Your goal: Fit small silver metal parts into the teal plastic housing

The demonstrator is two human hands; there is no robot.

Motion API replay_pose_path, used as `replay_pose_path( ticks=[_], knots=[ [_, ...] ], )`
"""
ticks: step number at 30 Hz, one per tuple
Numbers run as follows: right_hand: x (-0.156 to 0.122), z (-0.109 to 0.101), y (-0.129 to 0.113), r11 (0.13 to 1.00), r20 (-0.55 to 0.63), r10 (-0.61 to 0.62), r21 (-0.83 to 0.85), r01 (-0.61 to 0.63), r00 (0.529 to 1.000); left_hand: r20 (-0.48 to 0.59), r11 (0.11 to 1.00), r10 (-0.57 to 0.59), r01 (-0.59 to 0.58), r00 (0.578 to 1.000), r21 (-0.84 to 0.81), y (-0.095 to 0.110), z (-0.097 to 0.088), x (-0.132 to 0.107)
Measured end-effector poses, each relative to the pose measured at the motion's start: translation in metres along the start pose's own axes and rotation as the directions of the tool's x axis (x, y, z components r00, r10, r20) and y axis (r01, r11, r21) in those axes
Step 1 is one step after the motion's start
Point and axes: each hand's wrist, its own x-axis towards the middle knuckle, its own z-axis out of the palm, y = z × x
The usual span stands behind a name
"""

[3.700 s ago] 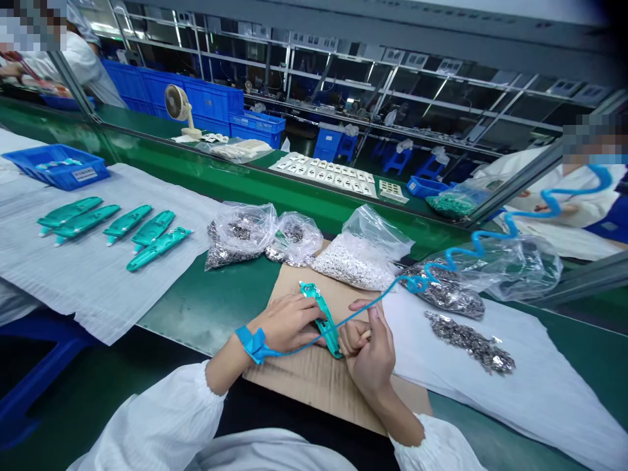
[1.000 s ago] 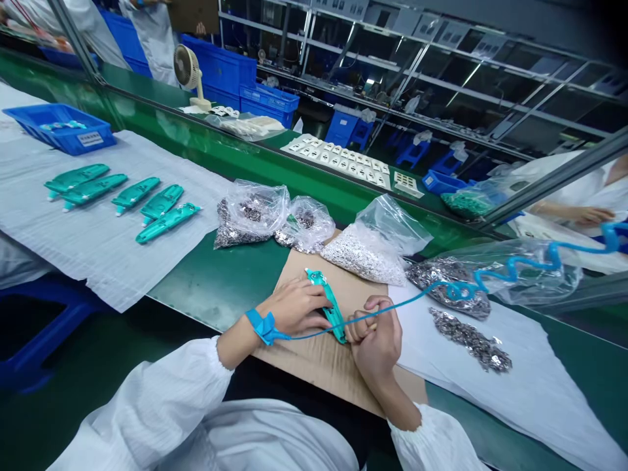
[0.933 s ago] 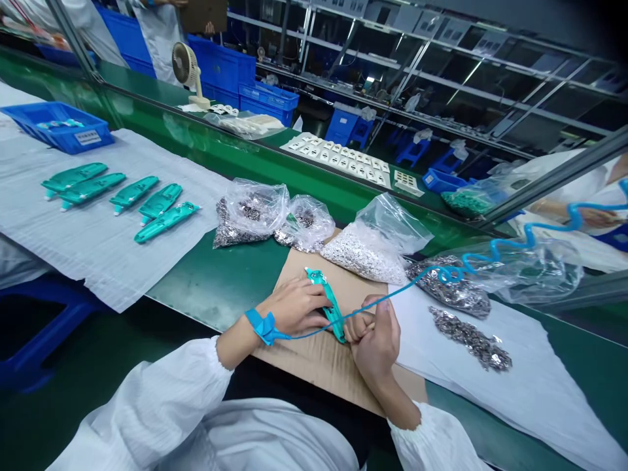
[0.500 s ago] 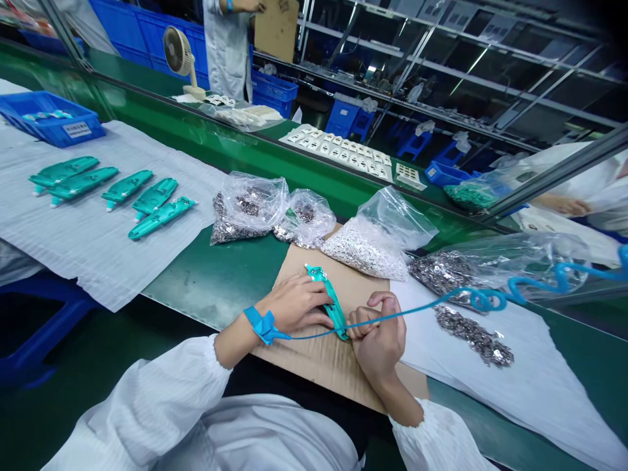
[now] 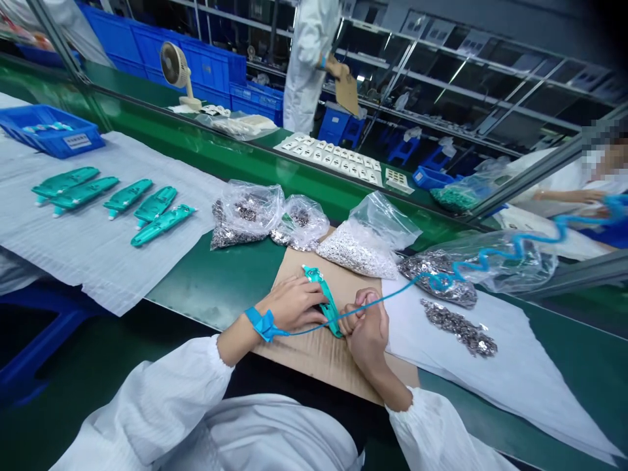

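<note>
A teal plastic housing [image 5: 321,297] lies on a sheet of brown cardboard [image 5: 314,356] in front of me. My left hand [image 5: 293,304] is wrapped round its near half and holds it down. My right hand [image 5: 364,327] is curled into a fist against the housing's right side; what its fingers pinch is too small to make out. A blue wrist strap [image 5: 258,323] sits on my left wrist, and its coiled blue cord [image 5: 483,258] runs off to the right over my right hand.
Clear bags of small metal parts [image 5: 245,212] [image 5: 363,245] [image 5: 441,271] line the cardboard's far edge, with a loose pile [image 5: 458,327] on white foam [image 5: 495,379]. Several teal housings [image 5: 118,199] lie at left near a blue bin [image 5: 52,131]. Other people work beyond the green conveyor [image 5: 230,157].
My hands have stayed on the housing, with the right fist shifting slightly closer. The cord has swung. A person in white has walked rightwards behind the conveyor.
</note>
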Motion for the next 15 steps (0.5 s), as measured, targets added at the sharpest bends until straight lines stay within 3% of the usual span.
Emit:
replay_pose_path(
  ticks=[4,15],
  knots=[
    [-0.0038,0.0013,-0.0030,0.998,-0.030,-0.055,0.042,0.056,0.998,-0.015,1.000,0.006,-0.006,1.000,0.012,-0.0018,0.0027,-0.0004],
    [-0.0072,0.0037,-0.0042,0.997,0.030,-0.033,0.075,0.031,0.999,-0.011,1.000,-0.007,0.007,1.000,0.007,-0.0004,0.0019,-0.0008]
  ],
)
